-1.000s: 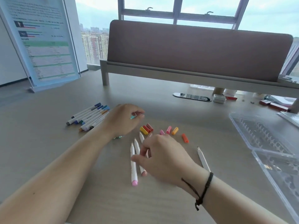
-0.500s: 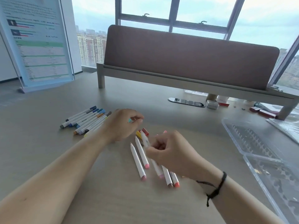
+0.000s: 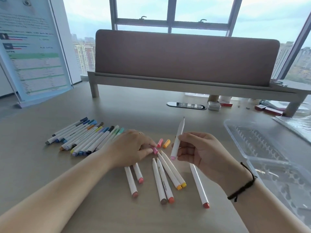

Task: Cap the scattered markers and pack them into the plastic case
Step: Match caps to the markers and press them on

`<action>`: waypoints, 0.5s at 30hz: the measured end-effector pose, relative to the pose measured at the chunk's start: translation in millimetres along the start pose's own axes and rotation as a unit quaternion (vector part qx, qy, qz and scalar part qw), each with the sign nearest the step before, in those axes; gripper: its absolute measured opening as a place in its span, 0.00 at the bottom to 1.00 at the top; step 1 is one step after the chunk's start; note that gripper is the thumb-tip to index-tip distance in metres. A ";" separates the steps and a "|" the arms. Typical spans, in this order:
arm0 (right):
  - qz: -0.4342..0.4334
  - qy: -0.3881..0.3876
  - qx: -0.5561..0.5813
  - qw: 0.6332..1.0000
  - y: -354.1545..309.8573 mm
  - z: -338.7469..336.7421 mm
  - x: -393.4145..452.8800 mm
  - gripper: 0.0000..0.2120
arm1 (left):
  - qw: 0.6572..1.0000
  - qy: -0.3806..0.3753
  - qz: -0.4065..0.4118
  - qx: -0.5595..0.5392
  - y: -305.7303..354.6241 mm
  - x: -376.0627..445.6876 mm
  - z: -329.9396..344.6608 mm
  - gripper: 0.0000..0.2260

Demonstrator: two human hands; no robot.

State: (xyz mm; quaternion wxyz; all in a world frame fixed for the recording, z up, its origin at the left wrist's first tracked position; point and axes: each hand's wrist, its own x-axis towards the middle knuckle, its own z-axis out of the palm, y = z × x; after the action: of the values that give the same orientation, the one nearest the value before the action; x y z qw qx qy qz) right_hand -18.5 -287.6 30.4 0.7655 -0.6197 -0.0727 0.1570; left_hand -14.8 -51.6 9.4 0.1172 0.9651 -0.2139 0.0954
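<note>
Here the right hand [image 3: 200, 153] holds one uncapped white marker [image 3: 177, 140] tilted upright, fingers curled round its lower end. The left hand [image 3: 133, 148] pinches a pink cap [image 3: 154, 150] at its fingertips on the bench [image 3: 117, 108]. Loose caps [image 3: 163, 143] lie between both hands; uncapped markers [image 3: 165, 179] lie just below the fingers. The open plastic case [image 3: 262, 145] sits right.

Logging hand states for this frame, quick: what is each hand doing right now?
Left hand: pinching a pink cap against the desk.
Right hand: holding an uncapped white marker, tip up.
</note>
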 end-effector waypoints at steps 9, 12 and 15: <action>-0.009 0.046 -0.002 0.999 8.5 -2.4 6.3 0.04 | 0.994 0.016 -0.058 -0.086 8.7 19.1 -8.5 0.13; -0.015 0.053 0.004 0.998 8.9 -7.3 8.1 0.03 | 0.994 -0.066 -0.052 -0.066 15.4 35.3 -14.3 0.15; -0.015 0.055 0.006 0.998 9.3 -10.7 8.7 0.03 | 0.992 -0.102 -0.049 -0.060 17.8 41.9 -18.3 0.14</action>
State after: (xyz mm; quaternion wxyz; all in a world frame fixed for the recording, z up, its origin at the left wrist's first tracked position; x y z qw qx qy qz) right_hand -8.4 -292.9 18.3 0.7743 -0.6217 -0.0391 0.1118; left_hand 12.3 -78.8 40.0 0.1566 0.9703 -0.1830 -0.0224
